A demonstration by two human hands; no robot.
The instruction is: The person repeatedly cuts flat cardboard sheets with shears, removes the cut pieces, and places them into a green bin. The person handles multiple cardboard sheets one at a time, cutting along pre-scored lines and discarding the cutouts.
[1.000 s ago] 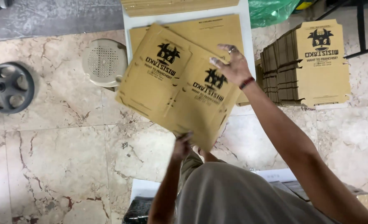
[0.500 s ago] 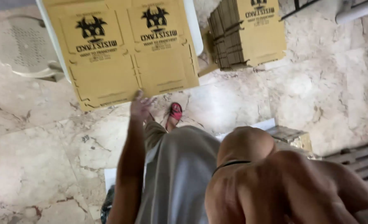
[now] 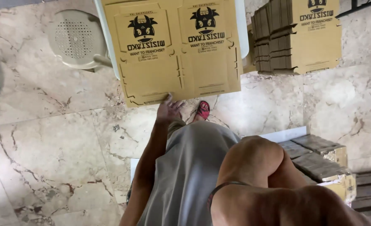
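Gripping the near edge of a flat, unfolded brown cardboard box blank printed with black emblems [image 3: 175,50], the left hand [image 3: 168,111] has its fingers closed on that edge, the blank lying over a pale white surface [image 3: 242,25] with its near part overhanging the marble floor [image 3: 47,138]. The right hand is not visible, only the bent right arm [image 3: 256,167] low in the view, so its fingers cannot be judged. A stack of matching brown cardboard blanks [image 3: 298,37] stands on the floor just right of the surface, a beige perforated plastic stool [image 3: 74,39] sits to its left, and a red sandal [image 3: 202,110] shows beside the left hand.
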